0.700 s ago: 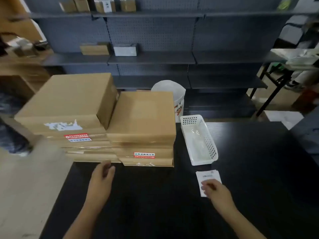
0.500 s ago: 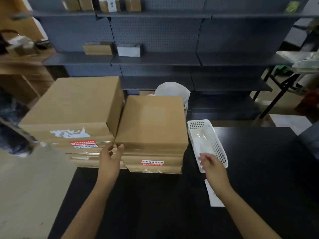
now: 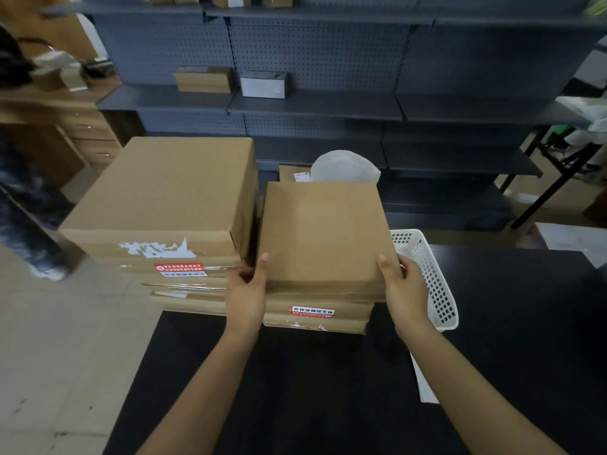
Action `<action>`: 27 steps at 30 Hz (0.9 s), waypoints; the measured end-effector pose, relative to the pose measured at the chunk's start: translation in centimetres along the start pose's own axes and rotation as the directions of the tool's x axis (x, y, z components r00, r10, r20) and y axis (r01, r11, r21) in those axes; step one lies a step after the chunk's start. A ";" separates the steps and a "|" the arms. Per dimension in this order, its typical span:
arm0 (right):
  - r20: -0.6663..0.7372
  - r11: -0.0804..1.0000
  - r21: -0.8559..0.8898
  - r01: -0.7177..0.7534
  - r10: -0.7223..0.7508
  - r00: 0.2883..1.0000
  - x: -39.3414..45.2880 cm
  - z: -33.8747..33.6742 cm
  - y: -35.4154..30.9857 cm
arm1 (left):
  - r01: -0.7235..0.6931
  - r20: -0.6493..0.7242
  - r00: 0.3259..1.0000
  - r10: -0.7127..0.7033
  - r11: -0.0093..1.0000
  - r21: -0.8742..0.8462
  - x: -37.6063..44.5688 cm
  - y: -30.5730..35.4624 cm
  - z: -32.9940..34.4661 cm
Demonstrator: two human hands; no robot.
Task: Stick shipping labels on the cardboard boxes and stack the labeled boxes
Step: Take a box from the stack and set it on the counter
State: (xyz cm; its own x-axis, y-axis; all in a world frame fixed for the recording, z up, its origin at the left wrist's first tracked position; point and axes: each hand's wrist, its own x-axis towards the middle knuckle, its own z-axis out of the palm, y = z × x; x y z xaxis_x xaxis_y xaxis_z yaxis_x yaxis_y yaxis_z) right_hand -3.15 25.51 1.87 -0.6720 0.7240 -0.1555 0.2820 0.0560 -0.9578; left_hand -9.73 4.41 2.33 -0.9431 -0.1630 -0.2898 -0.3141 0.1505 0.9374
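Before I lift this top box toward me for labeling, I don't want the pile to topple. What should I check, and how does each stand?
1. Left hand on the top box at its near left corner: ok.
2. Right hand on its near right corner: ok.
3. Top box apart from the taller left stack: cannot tell, the gap is very narrow.
4. Table in front of the pile free for setting down: ok.
5. Label sheet within reach: ok, by the right forearm, partly hidden.
6. Basket away from the right hand: not ok, right behind it.
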 end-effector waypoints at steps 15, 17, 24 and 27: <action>0.039 0.993 0.113 0.024 -0.029 0.999 -7.1 -7.4 1.0 | -0.110 0.140 0.984 0.114 0.993 -0.038 -8.1 -1.0 -2.9; 0.027 0.991 0.130 0.040 -0.044 0.999 -9.4 -8.9 1.3 | -0.113 0.140 0.983 0.119 0.992 -0.052 -10.4 -1.7 -3.9; 0.103 0.987 0.160 -0.003 -0.014 0.995 -17.5 -11.6 5.3 | -0.022 0.032 0.999 0.023 0.999 -0.048 -18.7 -7.0 -8.5; 0.131 0.988 0.140 -0.064 0.045 0.990 -20.0 -11.6 8.1 | 0.047 -0.009 0.999 -0.048 0.998 -0.048 -20.7 -10.1 -9.9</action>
State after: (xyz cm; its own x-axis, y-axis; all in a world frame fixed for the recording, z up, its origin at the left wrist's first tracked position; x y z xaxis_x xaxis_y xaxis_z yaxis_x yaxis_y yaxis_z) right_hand 20.52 19.40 -0.01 -0.7421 0.6298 -0.2292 0.2259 -0.0869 -0.9703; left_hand 14.05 -3.39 0.73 -0.9259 -0.1793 -0.3326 -0.3528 0.0952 0.9308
